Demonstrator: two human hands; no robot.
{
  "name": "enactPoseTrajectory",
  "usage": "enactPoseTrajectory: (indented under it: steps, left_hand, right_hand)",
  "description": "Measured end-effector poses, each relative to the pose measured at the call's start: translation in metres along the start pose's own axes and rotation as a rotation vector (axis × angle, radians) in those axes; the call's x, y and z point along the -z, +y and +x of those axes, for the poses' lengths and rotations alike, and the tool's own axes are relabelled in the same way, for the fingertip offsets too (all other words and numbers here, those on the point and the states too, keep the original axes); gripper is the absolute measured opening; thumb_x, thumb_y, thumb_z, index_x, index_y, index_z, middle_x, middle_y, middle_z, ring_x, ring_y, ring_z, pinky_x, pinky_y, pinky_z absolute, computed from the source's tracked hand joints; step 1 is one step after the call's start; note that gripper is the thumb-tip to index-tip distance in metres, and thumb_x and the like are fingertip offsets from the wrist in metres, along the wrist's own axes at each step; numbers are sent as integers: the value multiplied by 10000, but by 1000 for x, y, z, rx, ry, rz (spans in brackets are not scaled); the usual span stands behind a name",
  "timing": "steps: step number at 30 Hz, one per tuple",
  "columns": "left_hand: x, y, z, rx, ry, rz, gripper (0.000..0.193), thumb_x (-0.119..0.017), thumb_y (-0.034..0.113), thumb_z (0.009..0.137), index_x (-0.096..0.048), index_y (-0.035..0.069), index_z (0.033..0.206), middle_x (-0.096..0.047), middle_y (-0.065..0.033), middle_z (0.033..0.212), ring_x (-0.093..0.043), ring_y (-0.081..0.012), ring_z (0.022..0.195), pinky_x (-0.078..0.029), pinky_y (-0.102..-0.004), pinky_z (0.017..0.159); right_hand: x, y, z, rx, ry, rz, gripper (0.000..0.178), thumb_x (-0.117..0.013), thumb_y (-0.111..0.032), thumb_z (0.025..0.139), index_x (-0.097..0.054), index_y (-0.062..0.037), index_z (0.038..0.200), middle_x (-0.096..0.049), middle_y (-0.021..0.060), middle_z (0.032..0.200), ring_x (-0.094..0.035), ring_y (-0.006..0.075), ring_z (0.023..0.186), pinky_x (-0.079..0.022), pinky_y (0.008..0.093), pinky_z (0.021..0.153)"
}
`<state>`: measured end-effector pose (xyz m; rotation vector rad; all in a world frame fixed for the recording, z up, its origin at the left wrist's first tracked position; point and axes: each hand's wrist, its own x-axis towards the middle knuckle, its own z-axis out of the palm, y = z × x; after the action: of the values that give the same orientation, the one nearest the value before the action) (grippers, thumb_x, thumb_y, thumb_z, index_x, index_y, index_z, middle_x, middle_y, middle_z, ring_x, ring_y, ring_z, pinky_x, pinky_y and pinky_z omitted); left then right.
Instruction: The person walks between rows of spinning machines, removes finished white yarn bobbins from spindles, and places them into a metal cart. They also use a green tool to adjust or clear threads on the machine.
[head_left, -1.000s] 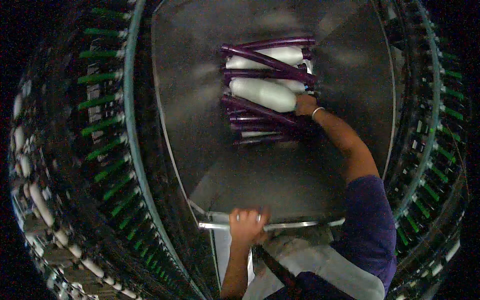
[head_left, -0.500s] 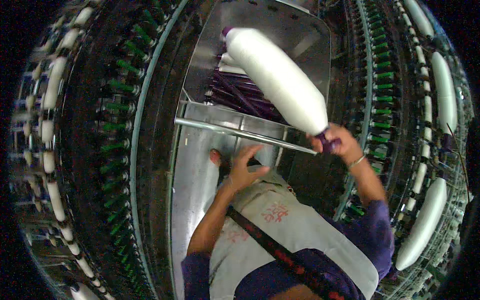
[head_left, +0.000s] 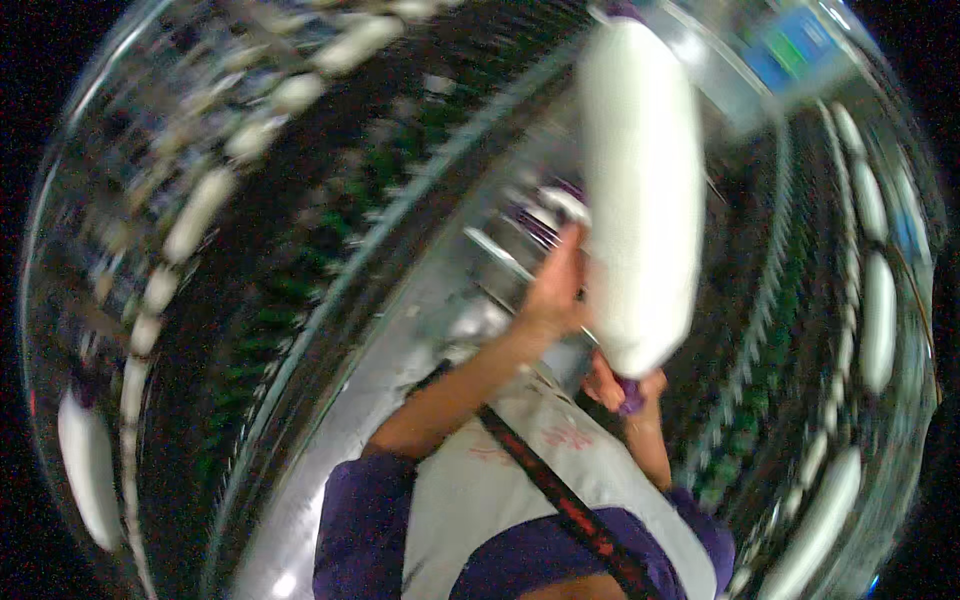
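Head view: right hand (head_left: 626, 388) clasps bobbin (head_left: 642, 200) by tip (head_left: 630, 397).

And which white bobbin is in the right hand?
The largest-looking bobbin, just right of the picture's centre: the right hand grips its purple lower end. Bobbins along both sides are away from that hand.

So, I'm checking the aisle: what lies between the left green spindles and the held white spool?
In the head view: a teal rail, silver bar, blurred purple tubes, another white spool and the left hand.
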<state>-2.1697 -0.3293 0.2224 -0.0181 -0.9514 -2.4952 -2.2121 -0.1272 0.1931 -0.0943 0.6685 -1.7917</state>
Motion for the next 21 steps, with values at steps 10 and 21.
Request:
enactPoseTrajectory:
  steps: [10,21]
  left_hand:
    - [54,74,4,-489,445,182,862,-795,358,764,-337,14,1408,-495,-149,1314,-479,-264,1222,-401,-417,1017]
    - [12,316,19,-1080,481,2242,719,-861,336,683,-582,104,1303,-621,-146,1268,-567,-331,1203,-408,-451,1057]
  right_hand:
    - [-79,-94,148,203,-300,-1499,913,-901,-200,540,-472,35,1311,-661,177,1123,-632,263,1048,-489,362,928]
    - [-301,-110,410,2225,-215,-1823,263,-623,-132,792,-629,-106,1053,-606,58,715,-625,266,661,-494,390,625]
